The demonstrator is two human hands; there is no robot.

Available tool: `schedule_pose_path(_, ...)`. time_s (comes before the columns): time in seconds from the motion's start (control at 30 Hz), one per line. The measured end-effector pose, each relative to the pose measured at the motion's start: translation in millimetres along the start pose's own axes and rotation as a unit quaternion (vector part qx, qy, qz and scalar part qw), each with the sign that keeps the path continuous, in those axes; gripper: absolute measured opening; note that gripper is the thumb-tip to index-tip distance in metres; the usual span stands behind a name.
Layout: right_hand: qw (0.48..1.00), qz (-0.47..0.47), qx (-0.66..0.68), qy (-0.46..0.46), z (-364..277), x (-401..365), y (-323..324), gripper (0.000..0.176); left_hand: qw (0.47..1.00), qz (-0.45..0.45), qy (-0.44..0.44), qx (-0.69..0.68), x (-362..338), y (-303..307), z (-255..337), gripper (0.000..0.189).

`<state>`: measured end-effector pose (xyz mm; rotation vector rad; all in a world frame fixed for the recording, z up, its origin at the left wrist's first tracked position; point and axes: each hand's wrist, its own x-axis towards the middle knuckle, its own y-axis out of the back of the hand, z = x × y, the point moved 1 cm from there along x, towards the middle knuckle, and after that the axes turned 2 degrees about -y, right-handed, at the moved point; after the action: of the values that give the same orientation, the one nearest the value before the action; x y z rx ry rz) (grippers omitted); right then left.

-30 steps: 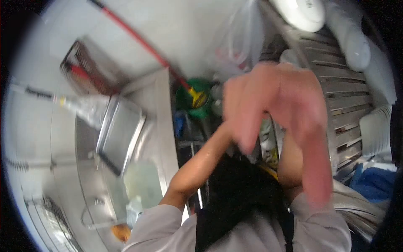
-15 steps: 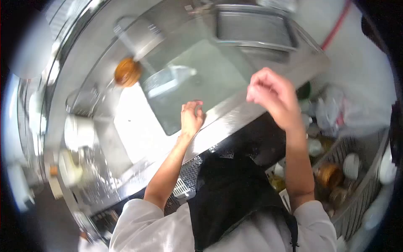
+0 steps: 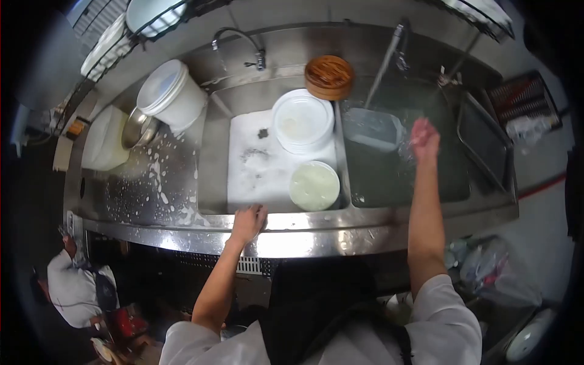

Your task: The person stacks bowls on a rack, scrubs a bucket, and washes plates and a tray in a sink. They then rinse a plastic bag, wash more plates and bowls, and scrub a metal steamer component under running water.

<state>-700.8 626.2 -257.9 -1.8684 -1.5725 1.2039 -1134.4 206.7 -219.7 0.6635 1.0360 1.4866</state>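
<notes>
My left hand (image 3: 248, 222) rests on the steel front rim (image 3: 292, 221) of the sinks, fingers lying over its inner edge and holding nothing. Reaching over the water-filled right basin (image 3: 389, 188), my right hand (image 3: 424, 140) is blurred by motion, and its fingers are smeared. Just left of it a clear plastic container (image 3: 372, 128) lies in the water, under the stream from a tap (image 3: 398, 45). A round bamboo steamer (image 3: 329, 77) sits on the divider at the back. Foam fills the left basin (image 3: 213, 164), with a white round tub (image 3: 302, 120) and a pale green round container (image 3: 314, 186) in it.
A dark rectangular tray (image 3: 483, 140) leans at the right basin's side. Suds spot the left drainboard (image 3: 146, 194), where a white bucket (image 3: 173, 94), a metal bowl (image 3: 140, 129) and a pale square tub (image 3: 106, 140) stand. Another person (image 3: 79, 286) is at lower left.
The view has swung so both basins now show. My right hand has moved from above the front rim out over the water, beside the clear container. My left hand stays at the rim.
</notes>
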Motion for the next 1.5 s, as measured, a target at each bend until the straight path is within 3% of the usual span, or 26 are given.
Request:
schedule_pose_path(0.1, 0.965, -0.042, -0.258, 0.021, -9, 6, -118, 0.022, 0.994, 0.107, -0.010, 0.008, -21, 8, -9, 0.025)
schedule_pose_path(0.23, 0.929, -0.026, -0.367, 0.027, 9, 111, -131, 0.033, 0.989, 0.143, 0.007, 0.024, -17, 17, 5, 0.020)
schedule_pose_path(0.3, 0.856, 0.068, -0.509, 0.053, 13, 133, -155, 0.039, 0.988, 0.151, 0.020, 0.011, -15, 21, 7, 0.016)
schedule_pose_path(0.37, 0.783, 0.089, -0.595, 0.160, 16, 177, -153, 0.041, 0.989, 0.147, 0.023, 0.009, -13, 21, 4, 0.015)
schedule_pose_path(0.43, 0.885, -0.030, -0.441, 0.147, 13, 240, -127, 0.046, 0.988, 0.152, 0.036, 0.004, -9, 21, 2, 0.016)
schedule_pose_path(0.5, 0.885, 0.049, -0.442, 0.138, 16, 232, -128, 0.041, 0.988, 0.148, 0.051, 0.004, -11, 21, 2, 0.016)
schedule_pose_path(0.53, 0.929, -0.047, -0.361, 0.064, 9, 236, -113, 0.042, 0.987, 0.148, 0.058, 0.006, -10, 21, 2, 0.016)
schedule_pose_path(0.6, 0.938, -0.062, -0.337, -0.059, -5, 244, -112, 0.044, 0.987, 0.139, 0.082, 0.025, -4, 19, 4, 0.019)
schedule_pose_path(0.67, 0.946, -0.079, -0.234, -0.211, -13, 212, -117, 0.043, 0.986, 0.015, 0.164, 0.017, 10, 16, 0, 0.022)
schedule_pose_path(0.77, 0.941, -0.019, -0.337, -0.027, 8, 120, -109, 0.040, 0.970, -0.137, 0.198, -0.016, 61, -14, -49, 0.033)
schedule_pose_path(0.83, 0.919, -0.054, -0.366, 0.135, 48, 23, -103, 0.037, 0.981, -0.159, 0.108, 0.015, 114, -54, -91, 0.046)
schedule_pose_path(0.9, 0.878, -0.094, -0.453, 0.123, 84, -87, -109, 0.031, 0.960, -0.202, 0.080, 0.175, 164, -75, -105, 0.061)
schedule_pose_path(0.93, 0.838, -0.088, -0.534, 0.069, 99, -123, -101, 0.032, 0.961, -0.194, 0.054, 0.189, 184, -84, -116, 0.063)
schedule_pose_path(1.0, 0.740, -0.130, -0.653, 0.100, 122, -178, -74, 0.039, 0.961, -0.179, -0.001, 0.210, 215, -105, -129, 0.068)
schedule_pose_path(1.03, 0.666, -0.124, -0.727, 0.110, 126, -201, -72, 0.041, 0.956, -0.205, 0.012, 0.210, 226, -113, -131, 0.066)
schedule_pose_path(1.13, 0.532, -0.088, -0.837, 0.098, 132, -237, -40, 0.046, 0.915, -0.306, 0.050, 0.257, 234, -148, -151, 0.057)
schedule_pose_path(1.23, 0.452, -0.044, -0.888, 0.071, 141, -234, -10, 0.051, 0.910, -0.262, 0.014, 0.320, 205, -185, -170, 0.054)
schedule_pose_path(1.27, 0.505, -0.038, -0.860, 0.061, 145, -230, -9, 0.052, 0.874, -0.290, -0.018, 0.390, 187, -191, -168, 0.053)
schedule_pose_path(1.33, 0.608, -0.030, -0.793, 0.041, 162, -209, -20, 0.055, 0.896, -0.329, 0.062, 0.291, 152, -219, -174, 0.050)
schedule_pose_path(1.4, 0.636, 0.007, -0.768, 0.078, 186, -198, -31, 0.052, 0.876, -0.331, 0.010, 0.349, 121, -201, -157, 0.045)
schedule_pose_path(1.43, 0.649, 0.024, -0.754, 0.098, 197, -191, -36, 0.050, 0.865, -0.387, 0.012, 0.321, 125, -213, -168, 0.043)
schedule_pose_path(1.5, 0.567, 0.014, -0.822, 0.051, 203, -182, -52, 0.045, 0.829, -0.493, 0.022, 0.262, 144, -230, -192, 0.039)
